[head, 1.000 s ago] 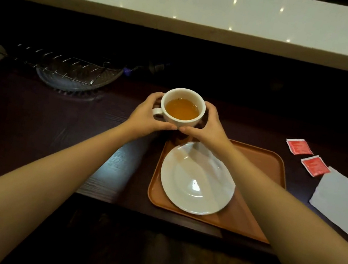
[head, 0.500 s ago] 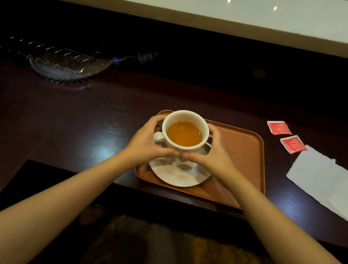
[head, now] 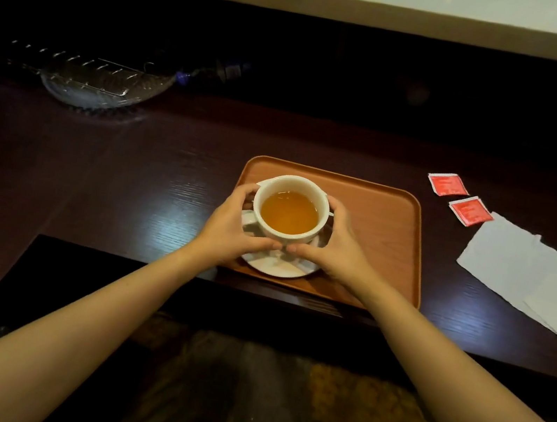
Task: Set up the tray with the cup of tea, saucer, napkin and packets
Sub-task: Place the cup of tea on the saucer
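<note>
White and round, the cup of tea (head: 290,209) is full of orange-brown tea. Its handle points to the left. The left hand (head: 235,227) and the right hand (head: 336,244) are both wrapped around the cup, one on each side, with the thumbs almost meeting at the front. The cup is over the white saucer (head: 278,266), but I cannot tell if it touches it yet. The saucer sits on the left part of the brown tray (head: 383,235), on the dark wooden table (head: 126,185).

Two red packets (head: 459,198) lie on the table to the right of the tray. Just beside them is a white napkin (head: 538,280). Far to the left, near the back, is a glass dish (head: 102,85) with a wire rack on it.
</note>
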Tool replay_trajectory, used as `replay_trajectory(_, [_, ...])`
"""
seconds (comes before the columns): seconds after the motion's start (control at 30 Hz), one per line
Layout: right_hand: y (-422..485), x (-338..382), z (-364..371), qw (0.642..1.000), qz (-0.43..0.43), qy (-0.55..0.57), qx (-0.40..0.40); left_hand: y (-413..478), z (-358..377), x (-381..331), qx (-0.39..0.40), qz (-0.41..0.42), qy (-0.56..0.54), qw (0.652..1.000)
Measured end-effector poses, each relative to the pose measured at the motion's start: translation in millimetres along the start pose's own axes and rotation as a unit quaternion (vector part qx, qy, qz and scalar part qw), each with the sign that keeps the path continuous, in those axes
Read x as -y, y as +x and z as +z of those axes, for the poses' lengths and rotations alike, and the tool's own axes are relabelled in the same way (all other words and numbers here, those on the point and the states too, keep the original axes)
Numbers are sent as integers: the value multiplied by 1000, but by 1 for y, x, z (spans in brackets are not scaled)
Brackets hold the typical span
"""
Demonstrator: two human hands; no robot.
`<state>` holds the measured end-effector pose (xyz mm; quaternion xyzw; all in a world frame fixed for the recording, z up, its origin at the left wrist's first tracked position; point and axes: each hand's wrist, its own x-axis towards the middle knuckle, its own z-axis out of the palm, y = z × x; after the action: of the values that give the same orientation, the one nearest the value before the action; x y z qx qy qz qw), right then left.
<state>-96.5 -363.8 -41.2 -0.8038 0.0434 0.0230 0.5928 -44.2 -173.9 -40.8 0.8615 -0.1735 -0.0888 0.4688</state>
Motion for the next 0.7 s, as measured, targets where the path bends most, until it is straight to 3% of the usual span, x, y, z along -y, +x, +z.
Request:
replay_trajectory(0.2, [1,4,-5,998,-11,-47,26,-2,-7,-11,34,27,19,999])
replay_trajectory(0.37, [0,11,-33,995,9,-89,45,13,-18,-44,-30,5,2,1000])
replay_trajectory(0.5, [-11,20,-71,995,-2,-101,-9,40,-9,-88,-51,80,70,993])
replay_trajectory(0.7, [-40,35,-149,985,-12,-144,-91,71,45,-163,-4,183,169,969])
